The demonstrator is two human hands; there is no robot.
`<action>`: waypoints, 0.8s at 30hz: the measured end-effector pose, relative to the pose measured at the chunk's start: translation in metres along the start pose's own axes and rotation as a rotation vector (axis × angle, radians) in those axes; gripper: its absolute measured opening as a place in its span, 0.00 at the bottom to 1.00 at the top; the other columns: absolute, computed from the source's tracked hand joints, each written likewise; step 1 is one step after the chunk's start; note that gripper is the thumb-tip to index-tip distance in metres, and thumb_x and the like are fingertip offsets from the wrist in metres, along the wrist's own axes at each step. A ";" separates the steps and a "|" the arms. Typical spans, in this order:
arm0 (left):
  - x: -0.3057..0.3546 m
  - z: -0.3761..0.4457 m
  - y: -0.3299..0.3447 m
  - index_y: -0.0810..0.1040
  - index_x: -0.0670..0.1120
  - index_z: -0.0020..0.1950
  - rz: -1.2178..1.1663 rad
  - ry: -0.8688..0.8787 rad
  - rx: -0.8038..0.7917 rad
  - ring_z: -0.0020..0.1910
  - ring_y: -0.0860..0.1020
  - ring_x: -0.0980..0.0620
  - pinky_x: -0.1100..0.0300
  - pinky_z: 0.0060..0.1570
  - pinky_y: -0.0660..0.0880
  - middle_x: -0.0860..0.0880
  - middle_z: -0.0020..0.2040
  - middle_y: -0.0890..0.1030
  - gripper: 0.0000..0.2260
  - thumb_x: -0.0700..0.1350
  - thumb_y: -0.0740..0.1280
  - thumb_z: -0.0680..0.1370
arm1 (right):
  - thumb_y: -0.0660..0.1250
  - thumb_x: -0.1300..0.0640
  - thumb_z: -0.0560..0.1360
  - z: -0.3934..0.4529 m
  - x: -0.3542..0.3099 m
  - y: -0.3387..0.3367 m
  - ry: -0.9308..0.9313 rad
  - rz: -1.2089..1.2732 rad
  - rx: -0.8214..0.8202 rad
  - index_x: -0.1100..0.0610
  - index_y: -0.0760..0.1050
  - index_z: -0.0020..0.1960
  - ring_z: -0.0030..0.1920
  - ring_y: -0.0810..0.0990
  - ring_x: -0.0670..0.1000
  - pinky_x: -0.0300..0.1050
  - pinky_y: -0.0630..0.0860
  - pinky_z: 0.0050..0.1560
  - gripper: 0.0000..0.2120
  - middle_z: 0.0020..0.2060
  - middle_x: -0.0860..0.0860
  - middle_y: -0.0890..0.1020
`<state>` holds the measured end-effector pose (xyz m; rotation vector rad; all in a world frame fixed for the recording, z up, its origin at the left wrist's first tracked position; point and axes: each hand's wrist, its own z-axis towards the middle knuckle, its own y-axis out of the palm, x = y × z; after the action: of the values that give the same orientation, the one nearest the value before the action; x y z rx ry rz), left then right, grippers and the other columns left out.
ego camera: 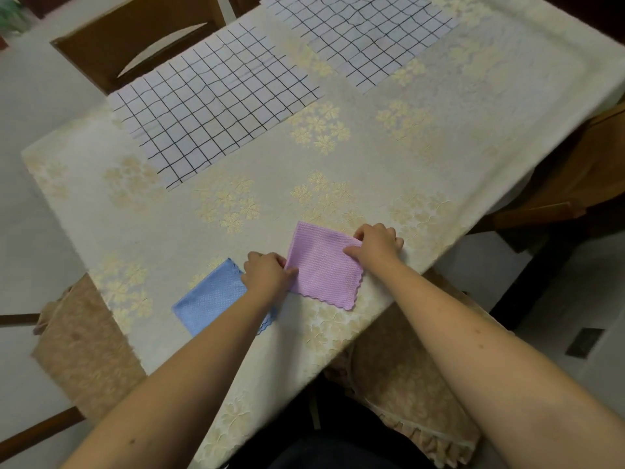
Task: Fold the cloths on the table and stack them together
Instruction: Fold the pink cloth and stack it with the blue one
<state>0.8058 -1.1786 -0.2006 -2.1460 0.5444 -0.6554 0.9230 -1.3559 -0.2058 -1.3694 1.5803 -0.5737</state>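
Left hand [267, 272] and right hand [377, 245] each pinch the pink cloth [323, 265] at opposite edges, steadying its fold; blue cloth [213, 297] lies just left.

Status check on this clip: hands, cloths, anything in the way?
Left hand and right hand both pinching the pink cloth, folded, flat on table. Blue cloth folded beside it, not stacked. Two checked cloths still unfolded. Nothing obstructing.

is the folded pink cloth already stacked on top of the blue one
No, the pink textured cloth lies beside the blue textured cloth on the table, not on it.
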 end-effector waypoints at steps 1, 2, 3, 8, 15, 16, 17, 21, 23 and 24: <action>-0.001 -0.001 -0.001 0.77 0.48 0.46 -0.074 0.044 -0.011 0.49 0.75 0.45 0.47 0.53 0.77 0.45 0.53 0.75 0.10 0.53 0.70 0.73 | 0.71 0.45 0.71 0.000 0.000 -0.001 -0.007 0.036 -0.012 0.51 0.75 0.52 0.55 0.73 0.54 0.49 0.68 0.56 0.14 0.51 0.50 0.76; -0.003 -0.002 -0.001 0.75 0.47 0.45 -0.166 0.091 -0.030 0.45 0.76 0.46 0.48 0.48 0.79 0.45 0.48 0.77 0.08 0.50 0.69 0.73 | 0.71 0.48 0.72 -0.002 0.001 -0.002 -0.022 0.104 -0.031 0.53 0.75 0.51 0.52 0.76 0.54 0.48 0.71 0.52 0.12 0.49 0.50 0.77; -0.005 -0.006 -0.003 0.74 0.46 0.46 -0.246 0.122 -0.057 0.41 0.77 0.47 0.51 0.44 0.79 0.46 0.45 0.77 0.07 0.48 0.68 0.75 | 0.71 0.50 0.72 -0.005 0.001 -0.004 -0.039 0.185 -0.055 0.54 0.75 0.49 0.49 0.78 0.54 0.47 0.73 0.47 0.11 0.46 0.51 0.78; -0.018 -0.021 -0.020 0.72 0.47 0.55 -0.437 0.156 -0.136 0.36 0.79 0.53 0.68 0.25 0.73 0.51 0.43 0.78 0.09 0.48 0.66 0.78 | 0.69 0.53 0.73 -0.032 -0.001 -0.013 -0.094 0.341 -0.094 0.55 0.74 0.53 0.43 0.75 0.49 0.40 0.70 0.38 0.11 0.45 0.49 0.77; -0.079 -0.029 -0.070 0.79 0.46 0.51 -0.616 0.192 -0.013 0.29 0.76 0.56 0.62 0.32 0.74 0.48 0.37 0.82 0.08 0.49 0.69 0.77 | 0.68 0.57 0.75 -0.085 -0.020 0.001 -0.074 0.713 -0.186 0.57 0.75 0.52 0.36 0.82 0.48 0.40 0.75 0.34 0.07 0.41 0.53 0.82; -0.089 -0.030 -0.078 0.80 0.46 0.49 -0.632 0.186 0.003 0.28 0.75 0.56 0.59 0.33 0.73 0.49 0.35 0.81 0.07 0.49 0.69 0.76 | 0.68 0.59 0.75 -0.094 -0.028 0.007 -0.056 0.767 -0.208 0.57 0.75 0.51 0.33 0.82 0.47 0.41 0.75 0.33 0.06 0.39 0.54 0.82; -0.099 -0.032 -0.086 0.80 0.47 0.48 -0.635 0.179 0.024 0.28 0.74 0.56 0.58 0.33 0.71 0.50 0.33 0.81 0.07 0.49 0.69 0.76 | 0.69 0.60 0.74 -0.101 -0.037 0.015 -0.041 0.803 -0.234 0.58 0.75 0.50 0.32 0.82 0.48 0.42 0.74 0.34 0.05 0.37 0.54 0.82; -0.141 -0.035 -0.106 0.80 0.46 0.47 -0.561 0.152 0.107 0.26 0.75 0.59 0.61 0.32 0.70 0.50 0.33 0.80 0.06 0.48 0.70 0.75 | 0.69 0.61 0.74 -0.124 -0.073 0.047 -0.066 0.801 -0.317 0.58 0.74 0.48 0.32 0.82 0.47 0.39 0.73 0.32 0.05 0.35 0.53 0.81; -0.159 -0.035 -0.110 0.80 0.47 0.46 -0.534 0.132 0.133 0.27 0.74 0.57 0.62 0.29 0.67 0.50 0.33 0.80 0.06 0.48 0.71 0.75 | 0.69 0.61 0.74 -0.131 -0.090 0.059 -0.083 0.765 -0.313 0.57 0.74 0.48 0.33 0.81 0.48 0.38 0.72 0.31 0.05 0.35 0.52 0.81; -0.167 -0.034 -0.112 0.80 0.47 0.46 -0.518 0.126 0.147 0.27 0.73 0.56 0.62 0.28 0.66 0.49 0.33 0.80 0.06 0.49 0.70 0.75 | 0.69 0.60 0.74 -0.133 -0.097 0.064 -0.082 0.744 -0.308 0.57 0.75 0.49 0.34 0.80 0.48 0.37 0.72 0.31 0.05 0.36 0.52 0.81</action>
<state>0.6733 -1.0368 -0.1377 -2.1213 -0.0089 -1.0811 0.7707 -1.2773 -0.1649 -0.8853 1.9984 0.1801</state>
